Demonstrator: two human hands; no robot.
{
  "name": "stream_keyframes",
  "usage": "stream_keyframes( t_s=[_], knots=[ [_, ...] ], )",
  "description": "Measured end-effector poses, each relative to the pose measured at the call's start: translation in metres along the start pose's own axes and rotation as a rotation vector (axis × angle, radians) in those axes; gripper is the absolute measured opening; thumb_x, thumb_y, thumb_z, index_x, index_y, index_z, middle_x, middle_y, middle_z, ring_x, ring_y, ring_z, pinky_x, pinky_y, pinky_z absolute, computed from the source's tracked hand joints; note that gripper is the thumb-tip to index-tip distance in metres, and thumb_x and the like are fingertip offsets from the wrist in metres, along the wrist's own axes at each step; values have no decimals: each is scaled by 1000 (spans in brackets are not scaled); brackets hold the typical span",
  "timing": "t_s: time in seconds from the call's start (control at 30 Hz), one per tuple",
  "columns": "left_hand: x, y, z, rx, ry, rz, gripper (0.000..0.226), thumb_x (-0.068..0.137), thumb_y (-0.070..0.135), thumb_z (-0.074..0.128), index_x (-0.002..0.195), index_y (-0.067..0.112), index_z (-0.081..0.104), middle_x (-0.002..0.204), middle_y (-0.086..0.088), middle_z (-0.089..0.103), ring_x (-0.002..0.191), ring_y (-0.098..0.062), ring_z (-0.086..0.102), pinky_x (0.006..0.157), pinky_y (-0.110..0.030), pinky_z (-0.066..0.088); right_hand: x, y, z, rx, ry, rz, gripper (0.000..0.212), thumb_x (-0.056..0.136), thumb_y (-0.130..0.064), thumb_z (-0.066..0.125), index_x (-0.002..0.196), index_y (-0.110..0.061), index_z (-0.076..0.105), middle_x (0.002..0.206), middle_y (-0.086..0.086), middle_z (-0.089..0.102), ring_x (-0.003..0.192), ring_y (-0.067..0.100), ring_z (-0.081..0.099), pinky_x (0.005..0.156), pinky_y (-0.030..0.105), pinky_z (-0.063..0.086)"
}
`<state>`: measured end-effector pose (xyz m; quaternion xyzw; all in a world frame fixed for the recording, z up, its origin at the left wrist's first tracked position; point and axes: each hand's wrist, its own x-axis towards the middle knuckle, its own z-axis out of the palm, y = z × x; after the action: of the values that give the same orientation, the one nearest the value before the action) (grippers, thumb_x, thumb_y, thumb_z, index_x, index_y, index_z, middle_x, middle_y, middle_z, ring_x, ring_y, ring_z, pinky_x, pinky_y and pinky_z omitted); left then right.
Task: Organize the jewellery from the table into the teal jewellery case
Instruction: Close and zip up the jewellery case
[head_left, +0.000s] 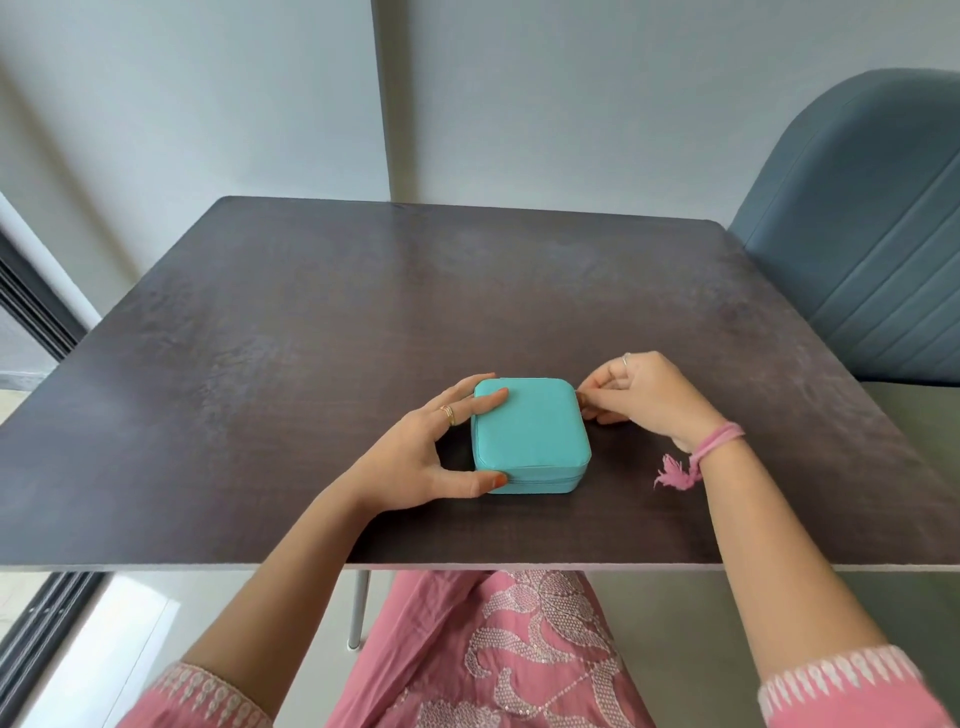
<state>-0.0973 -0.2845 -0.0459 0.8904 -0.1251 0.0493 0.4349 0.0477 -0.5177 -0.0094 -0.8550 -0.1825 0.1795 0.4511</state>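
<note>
The teal jewellery case (531, 434) sits shut near the front middle of the table (311, 322). My left hand (415, 457) grips its left side, thumb at the front corner, fingers over the lid. My right hand (644, 389) pinches at the far right corner, probably the zip pull. It looks light, firm-shelled and padded, likely to slide, so I brace it.

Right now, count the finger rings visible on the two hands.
2. One gold ring on the left hand, which steadies the closed teal fabric jewellery case; one silver ring on the right hand. More may be hidden.
</note>
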Motion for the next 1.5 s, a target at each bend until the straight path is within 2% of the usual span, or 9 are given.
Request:
stream_keyframes(
  t_s=[0.33, 0.47, 0.63, 0.73, 0.83, 0.97, 1.17, 1.33, 1.5],
  knots=[
    [1, 1, -2, 9, -34, -24, 76, 75, 49, 70, 142, 43, 34, 154, 18, 21, 139, 4, 25, 115, -23, 24, 31, -34, -1, -353, -190, -164, 3, 82, -10, 72, 84, -9, 74, 70, -2, 71, 57, 0, 65, 56, 10, 48],
    [0, 2, -3, -5, -44, -36, 76, 76, 49, 70, 142, 43, 33, 157, 17, 17, 140, 3, 23, 116, -26, 24, 28, -29, 0, -343, -155, -166, 5, 82, -16, 73, 87, -17, 75, 79, -6, 72, 71, 4, 69, 67, 14, 51],
    [-6, 8, -2, -96, -18, -93, 83, 80, 40, 72, 147, 39, 23, 159, 16, 4, 143, 5, 7, 117, -20, 15, -5, 10, 16, 61, 6, -66, 28, 93, -13, 59, 120, -15, 63, 109, -6, 69, 102, 6, 65, 98, 34, 50],
    [-17, 25, 8, -366, 198, -239, 70, 88, 38, 57, 148, 35, 20, 157, 19, 13, 141, 6, 15, 116, -20, 20, -39, 26, 35, 317, 155, -17, 25, 96, -18, 52, 117, -27, 63, 114, -9, 67, 109, 6, 62, 104, 38, 45],
    [-24, 42, 30, -584, 437, -420, 52, 97, 31, 47, 147, 29, 32, 150, 15, 35, 135, 4, 34, 116, -25, 25, -69, 30, 56, 435, 171, -2, 28, 91, -41, 54, 118, -39, 62, 127, -15, 61, 123, 3, 52, 111, 38, 36],
    [-23, 59, 57, -555, 517, -486, 44, 100, 27, 42, 144, 19, 40, 145, 14, 41, 130, 6, 37, 110, -16, 25, -84, 20, 73, 507, 142, -28, 36, 100, -29, 44, 135, -28, 51, 133, -19, 55, 126, -2, 47, 114, 37, 32],
    [-19, 63, 57, -623, 578, -500, 44, 101, 25, 40, 145, 19, 36, 144, 17, 38, 133, 3, 34, 113, -19, 23, -82, 2, 83, 574, 133, -18, 40, 101, -22, 38, 140, -23, 47, 137, -20, 51, 128, -5, 43, 116, 34, 29],
    [-16, 30, 21, -659, 698, -461, 44, 98, 26, 47, 142, 17, 43, 143, 11, 44, 132, -5, 41, 116, -37, 27, -58, -36, 99, 721, 34, -34, 40, 101, -16, 35, 139, -17, 47, 136, -11, 54, 126, 1, 48, 113, 32, 33],
    [-9, -12, -52, -671, 834, -426, 47, 90, 25, 50, 135, 11, 51, 137, -2, 54, 128, -14, 48, 114, -41, 31, -6, -85, 138, 798, -99, -123, 36, 99, -14, 35, 127, -24, 57, 125, -8, 62, 119, 5, 55, 106, 28, 40]
  ],
)
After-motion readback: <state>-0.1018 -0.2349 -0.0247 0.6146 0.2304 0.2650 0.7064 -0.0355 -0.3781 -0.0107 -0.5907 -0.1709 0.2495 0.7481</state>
